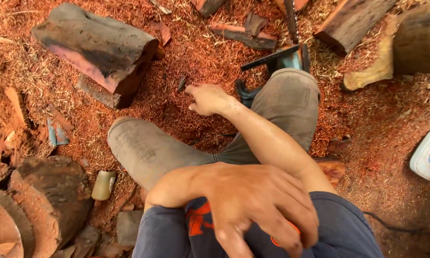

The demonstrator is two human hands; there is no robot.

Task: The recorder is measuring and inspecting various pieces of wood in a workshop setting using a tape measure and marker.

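The person sits low over a floor thick with red sawdust, knees drawn up in grey trousers. One arm stretches forward across the right knee, its hand loosely curled, forefinger and thumb reaching toward a small dark chip lying in the sawdust just beyond the fingertips; whether they touch it I cannot tell. From this angle I cannot say which arm it is. The other hand rests close to the camera on a blue-shorted lap, fingers spread and drooping, holding nothing. A chainsaw lies behind the knee, a split log to the left.
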